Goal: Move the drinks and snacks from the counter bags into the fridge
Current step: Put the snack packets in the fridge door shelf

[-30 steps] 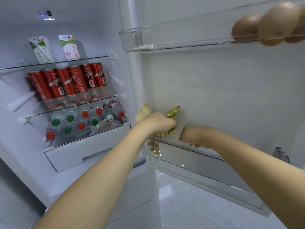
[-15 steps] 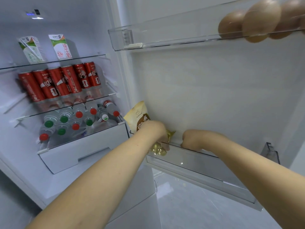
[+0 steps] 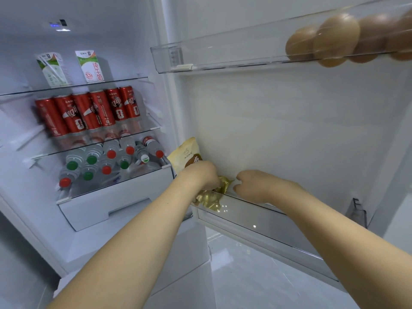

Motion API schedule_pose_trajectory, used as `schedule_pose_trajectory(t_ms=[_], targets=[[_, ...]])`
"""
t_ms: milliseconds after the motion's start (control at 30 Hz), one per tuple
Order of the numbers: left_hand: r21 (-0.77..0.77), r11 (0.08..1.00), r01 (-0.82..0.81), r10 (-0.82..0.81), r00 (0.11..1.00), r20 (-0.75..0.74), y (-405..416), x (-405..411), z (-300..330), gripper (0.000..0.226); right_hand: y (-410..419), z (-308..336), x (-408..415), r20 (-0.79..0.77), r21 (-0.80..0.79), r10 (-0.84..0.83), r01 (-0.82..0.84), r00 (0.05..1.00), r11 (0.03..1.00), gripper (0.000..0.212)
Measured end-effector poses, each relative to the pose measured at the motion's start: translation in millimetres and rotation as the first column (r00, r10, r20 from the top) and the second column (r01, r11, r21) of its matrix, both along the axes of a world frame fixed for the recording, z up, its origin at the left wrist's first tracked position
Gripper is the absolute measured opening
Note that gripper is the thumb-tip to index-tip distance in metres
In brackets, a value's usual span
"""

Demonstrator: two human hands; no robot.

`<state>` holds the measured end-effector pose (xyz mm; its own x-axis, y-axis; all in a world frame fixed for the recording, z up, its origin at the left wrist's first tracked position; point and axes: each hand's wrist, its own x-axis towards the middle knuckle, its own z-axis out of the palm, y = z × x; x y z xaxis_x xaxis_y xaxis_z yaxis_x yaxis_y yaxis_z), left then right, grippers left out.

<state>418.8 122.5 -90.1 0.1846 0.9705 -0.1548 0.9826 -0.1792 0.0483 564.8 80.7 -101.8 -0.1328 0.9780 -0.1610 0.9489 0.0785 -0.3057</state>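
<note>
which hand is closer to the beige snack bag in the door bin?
Left. The left hand is right against the beige snack bag, covering its lower part. The right hand sits further along the lower door bin, with a gold packet between it and the bag.

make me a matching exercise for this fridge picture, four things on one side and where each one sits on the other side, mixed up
Things:
1. milk cartons
2. red cans
3. water bottles
4. eggs

Places:
A. upper door bin
B. top glass shelf
C. drawer under the lowest glass shelf
D. middle glass shelf

Pairs: 1-B, 2-D, 3-C, 4-A
</note>
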Motion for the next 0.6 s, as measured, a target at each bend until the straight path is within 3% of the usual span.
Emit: schedule_pose_trajectory(t_ms=[133,267,467,600], targets=[[0.188,0.982,-0.024,-0.007,0.987,0.163,-19,-17,-2,0.026,-10,4,-4,-0.027,0.045,-0.002,0.003,1.000,0.999,0.037],[0.465,0.884,-0.039,-0.074,0.973,0.220,-53,-36,-7,0.019,-23,10,-15,-0.031,0.181,0.049,-0.042,0.998,0.983,0.021],[0.500,0.854,-0.144,0.005,0.963,0.268,-100,-72,-13,0.034,-43,17,-46,0.000,0.422,0.273,-0.248,0.962,0.872,0.039],[0.510,0.835,-0.207,0.124,0.973,0.193,-128,-107,-14,0.054,-49,17,-78,0.052,0.404,0.362,-0.351,0.931,0.845,0.053]])
